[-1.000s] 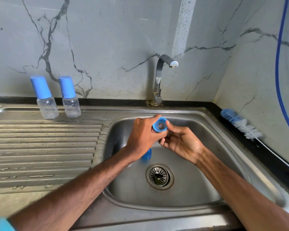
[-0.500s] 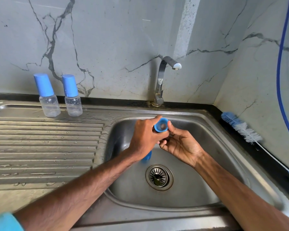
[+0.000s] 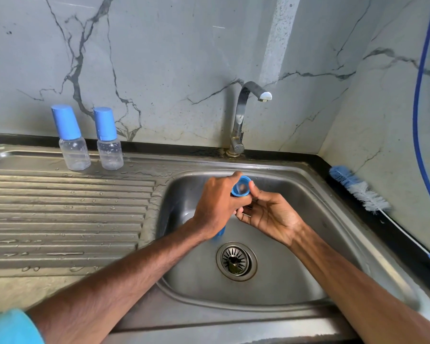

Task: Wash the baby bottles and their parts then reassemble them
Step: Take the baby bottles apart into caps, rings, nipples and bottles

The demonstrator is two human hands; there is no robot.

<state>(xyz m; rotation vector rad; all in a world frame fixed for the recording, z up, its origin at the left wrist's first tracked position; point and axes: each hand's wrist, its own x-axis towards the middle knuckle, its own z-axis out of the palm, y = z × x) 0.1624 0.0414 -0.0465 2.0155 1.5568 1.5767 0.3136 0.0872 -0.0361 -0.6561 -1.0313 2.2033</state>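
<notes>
Left hand (image 3: 216, 202) is wrapped around a blue collar (image 3: 241, 186), open end tipped up towards the camera, and there looks to be a clear teat seated inside it. Right hand (image 3: 271, 214) has its thumb pushed against the collar's rim with the fingers curled underneath. Honestly can't tell if it's holding anything of its own.

All of this is happening over the back of the sink (image 3: 296, 170) basin, just in front of the tap (image 3: 241, 115), which isn't running. Makes sense to me: drips land in the basin, and a dropped part does too.

My guess is the teat is being seated or checked before the collar goes onto a bottle. There's another blue piece (image 3: 220, 234) peeking out under the left wrist near the drain (image 3: 236, 261); could be the cap, can't say.

Two capped bottles (image 3: 73, 147) stand on the drainboard's back edge, wet and looking finished. Bottle brush (image 3: 360, 192) lies along the sink's right edge.
</notes>
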